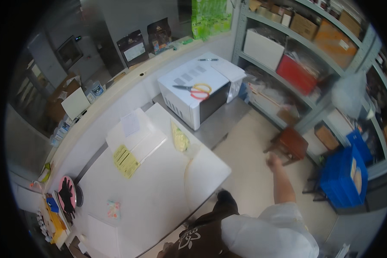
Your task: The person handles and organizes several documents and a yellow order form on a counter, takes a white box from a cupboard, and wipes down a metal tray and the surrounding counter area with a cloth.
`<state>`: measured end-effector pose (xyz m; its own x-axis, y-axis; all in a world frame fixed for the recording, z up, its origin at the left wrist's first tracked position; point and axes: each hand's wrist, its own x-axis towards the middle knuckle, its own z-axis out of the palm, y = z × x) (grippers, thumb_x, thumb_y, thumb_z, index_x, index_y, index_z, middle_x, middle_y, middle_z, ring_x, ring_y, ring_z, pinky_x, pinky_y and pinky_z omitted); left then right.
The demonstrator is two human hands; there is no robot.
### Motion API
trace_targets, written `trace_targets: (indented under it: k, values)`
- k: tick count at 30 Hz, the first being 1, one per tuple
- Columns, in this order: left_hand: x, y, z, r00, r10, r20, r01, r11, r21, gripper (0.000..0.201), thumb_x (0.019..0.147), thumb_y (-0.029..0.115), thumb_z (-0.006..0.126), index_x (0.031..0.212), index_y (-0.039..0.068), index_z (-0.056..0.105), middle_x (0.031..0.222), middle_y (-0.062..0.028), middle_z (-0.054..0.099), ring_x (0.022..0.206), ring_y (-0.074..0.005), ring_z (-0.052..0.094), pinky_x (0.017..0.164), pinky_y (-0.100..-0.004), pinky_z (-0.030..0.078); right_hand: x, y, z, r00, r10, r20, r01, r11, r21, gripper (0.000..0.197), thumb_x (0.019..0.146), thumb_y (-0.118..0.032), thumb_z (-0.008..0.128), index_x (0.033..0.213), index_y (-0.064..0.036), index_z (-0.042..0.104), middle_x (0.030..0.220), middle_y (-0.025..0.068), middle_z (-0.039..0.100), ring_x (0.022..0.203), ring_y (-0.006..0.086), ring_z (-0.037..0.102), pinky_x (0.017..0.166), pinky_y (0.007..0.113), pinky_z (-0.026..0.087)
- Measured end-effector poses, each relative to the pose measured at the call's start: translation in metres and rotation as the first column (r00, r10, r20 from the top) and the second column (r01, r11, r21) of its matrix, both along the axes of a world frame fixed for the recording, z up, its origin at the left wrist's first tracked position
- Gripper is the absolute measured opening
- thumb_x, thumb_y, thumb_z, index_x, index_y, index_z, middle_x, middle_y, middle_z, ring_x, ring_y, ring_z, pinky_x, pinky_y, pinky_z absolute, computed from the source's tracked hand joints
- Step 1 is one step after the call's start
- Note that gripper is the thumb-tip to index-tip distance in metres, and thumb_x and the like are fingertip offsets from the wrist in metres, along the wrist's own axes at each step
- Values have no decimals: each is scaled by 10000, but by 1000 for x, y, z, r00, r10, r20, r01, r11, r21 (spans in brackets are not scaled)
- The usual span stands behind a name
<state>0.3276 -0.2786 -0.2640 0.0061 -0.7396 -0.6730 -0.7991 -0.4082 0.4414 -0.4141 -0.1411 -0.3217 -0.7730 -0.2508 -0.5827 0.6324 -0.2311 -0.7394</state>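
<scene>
My right arm reaches forward over the floor, away from the table. At its end my right hand (273, 161) has its fingers curled in, and what they hold, if anything, is too small to make out. The nearest thing to it in the picture is a brown wooden stool (290, 144). At the bottom edge a small patch of skin, seemingly my left hand (166, 248), shows beside my dark apron; its fingers are hidden. On the white table (159, 193) lies a clear bag with pale yellow-green filling (180, 138), like a piping bag.
A white microwave (187, 103) carries scissors (198, 90) and a pen (208, 59). A yellow printed sheet (125, 161) and a small colourful packet (114, 209) lie on the table. Grey shelves (262, 62) with boxes line the right, above a blue crate (342, 182).
</scene>
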Motion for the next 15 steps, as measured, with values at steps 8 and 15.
trace_targets:
  k: [8,15]
  values:
    - [-96,82,-20,993,-93,70,78,976,202,523,851,509,645,1153,84,688,1073,-171,700,960,-287,684,827,-418,524,-142,-246,166,793,506,-339,-421,857,296,744,962,-524,599,1494,-54,375,1391,151,518,1180,310,573,941,408,506]
    - [-138,64,55,975,116,188,-165,949,268,588,773,591,691,956,36,751,912,-183,732,893,-358,705,797,-440,549,79,-246,59,36,996,-84,-990,47,134,317,1003,-354,572,1185,-102,629,958,8,656,829,124,638,693,303,538]
